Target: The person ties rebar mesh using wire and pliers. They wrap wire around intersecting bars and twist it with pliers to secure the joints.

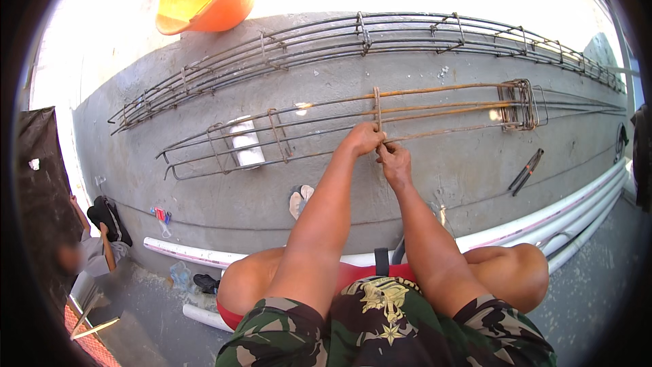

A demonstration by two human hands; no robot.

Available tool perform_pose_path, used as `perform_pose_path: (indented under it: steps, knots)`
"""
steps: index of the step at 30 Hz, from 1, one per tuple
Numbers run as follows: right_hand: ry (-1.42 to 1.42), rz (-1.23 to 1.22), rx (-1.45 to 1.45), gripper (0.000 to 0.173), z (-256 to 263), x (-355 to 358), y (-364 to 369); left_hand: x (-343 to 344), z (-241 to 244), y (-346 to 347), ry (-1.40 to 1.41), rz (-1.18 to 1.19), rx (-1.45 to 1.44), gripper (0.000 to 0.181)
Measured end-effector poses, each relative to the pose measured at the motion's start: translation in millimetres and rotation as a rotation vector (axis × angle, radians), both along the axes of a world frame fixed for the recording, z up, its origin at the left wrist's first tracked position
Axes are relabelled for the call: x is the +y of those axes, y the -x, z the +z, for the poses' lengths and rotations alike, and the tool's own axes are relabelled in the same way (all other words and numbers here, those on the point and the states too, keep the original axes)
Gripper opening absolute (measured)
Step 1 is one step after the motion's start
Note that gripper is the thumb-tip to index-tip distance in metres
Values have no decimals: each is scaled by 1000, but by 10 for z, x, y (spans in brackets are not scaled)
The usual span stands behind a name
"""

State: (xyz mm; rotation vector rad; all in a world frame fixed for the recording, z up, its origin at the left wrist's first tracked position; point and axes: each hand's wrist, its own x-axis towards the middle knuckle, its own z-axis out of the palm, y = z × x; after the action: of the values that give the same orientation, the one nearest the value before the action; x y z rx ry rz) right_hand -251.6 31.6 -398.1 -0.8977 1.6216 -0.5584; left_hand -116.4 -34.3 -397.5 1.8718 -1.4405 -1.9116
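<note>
A partly tied rebar cage (316, 133) lies across the concrete floor, its long bars running left to right. My left hand (364, 138) grips the lower end of a steel stirrup (377, 104) that stands around the bars. Just to its right, my right hand (395, 159) has its fingertips pinched at the same corner, by the lowest bar; what lies between them is hidden. More stirrups (524, 104) are bunched on the bars at the right. A white block (247, 141) sits under the cage's left part.
Beyond lies a longer rebar cage (310, 51), with an orange bucket (219, 5) behind it. Pincers (526, 172) rest on the floor at right. White plastic pipes (540, 224) run close before me. Another person (97, 250) is at the far left.
</note>
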Motion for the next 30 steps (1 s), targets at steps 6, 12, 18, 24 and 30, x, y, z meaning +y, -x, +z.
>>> perform_pose_path:
  steps: [6, 12, 18, 24, 30]
  knots:
    - [22, -29, 16, 33, 122, -17, -39, -5, -4, 24, 79, -3, -39, 36]
    - [177, 18, 198, 30, 82, -4, -81, -60, 103, 3, 110, 0, -53, 37]
    - [191, 1, 215, 33, 134, -206, -138, -201, 174, 12, 93, 76, -112, 35]
    - [65, 114, 148, 30, 173, -272, -67, -149, 16, -14, 67, 12, -75, 35]
    - [240, 81, 153, 25, 12, -75, 40, -119, 99, -3, -38, -37, 20, 34]
